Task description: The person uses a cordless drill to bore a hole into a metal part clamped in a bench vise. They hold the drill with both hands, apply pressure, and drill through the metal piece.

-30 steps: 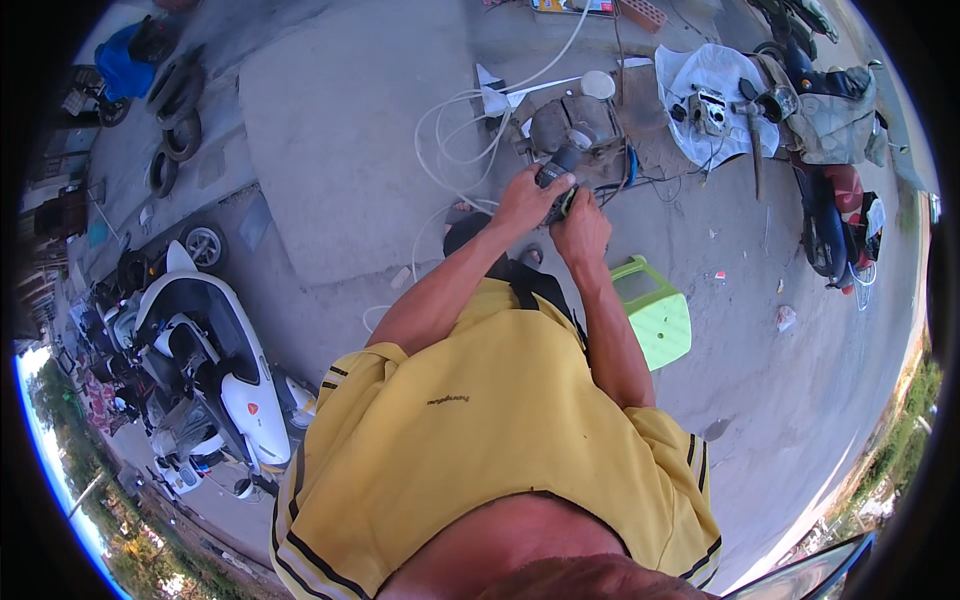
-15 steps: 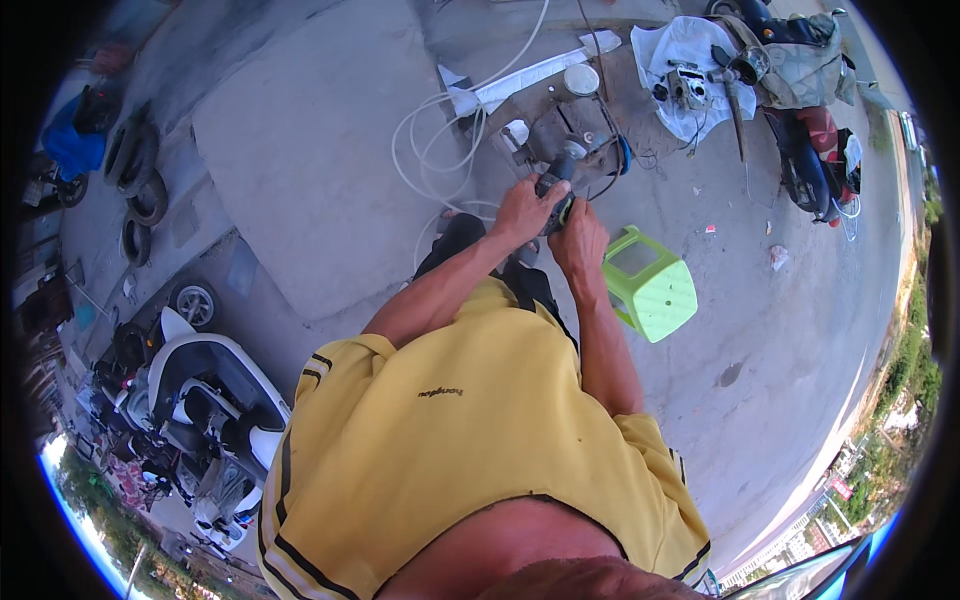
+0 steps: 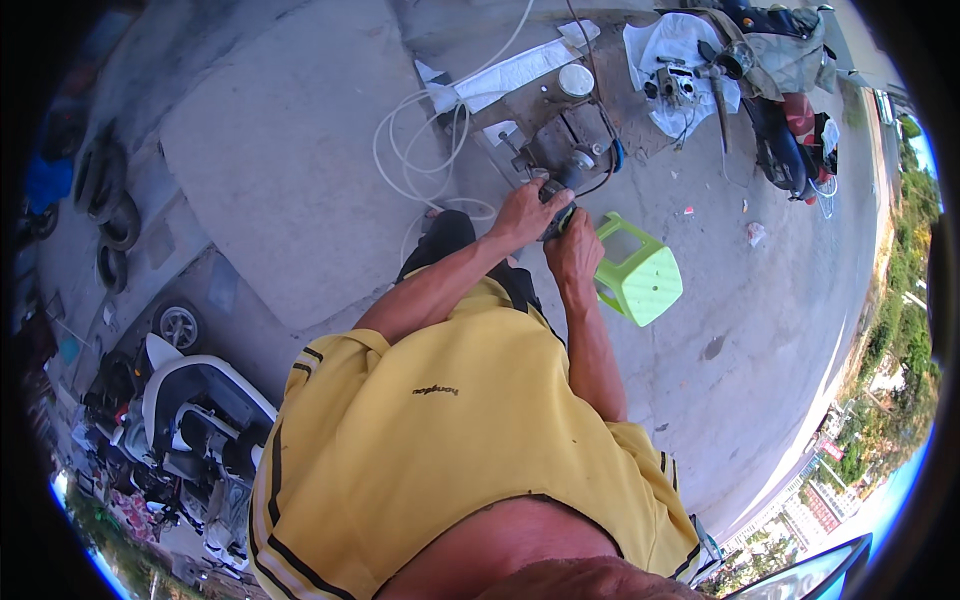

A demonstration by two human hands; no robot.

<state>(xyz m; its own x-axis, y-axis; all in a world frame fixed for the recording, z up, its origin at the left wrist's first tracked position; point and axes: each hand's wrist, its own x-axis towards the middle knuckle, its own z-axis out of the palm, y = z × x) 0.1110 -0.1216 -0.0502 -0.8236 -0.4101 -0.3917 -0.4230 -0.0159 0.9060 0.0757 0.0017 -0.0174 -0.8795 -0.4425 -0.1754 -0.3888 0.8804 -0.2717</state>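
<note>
My left hand (image 3: 527, 214) is closed around a dark angle grinder (image 3: 557, 222), with the thumb lying along its top. Close beside it, my right hand (image 3: 576, 249) wraps the near end of the same tool. Just past the hands is a dark metal vise (image 3: 568, 138) on a low bench (image 3: 520, 95), and the tool's far end reaches it. Where the tool meets the vise, the hands hide the contact. A round white lid or can (image 3: 576, 80) stands on the bench behind the vise.
A light green plastic stool (image 3: 650, 283) stands right of my right arm. Loops of clear hose (image 3: 378, 150) lie left of the bench. Engine parts (image 3: 677, 87) rest on a white sheet at the far right. Tyres (image 3: 120, 222) and a white scooter (image 3: 185, 365) are at left.
The whole view has shifted, so bench, stool and surroundings appear slightly farther left. Both hands keep their hold on the angle grinder at the vise.
</note>
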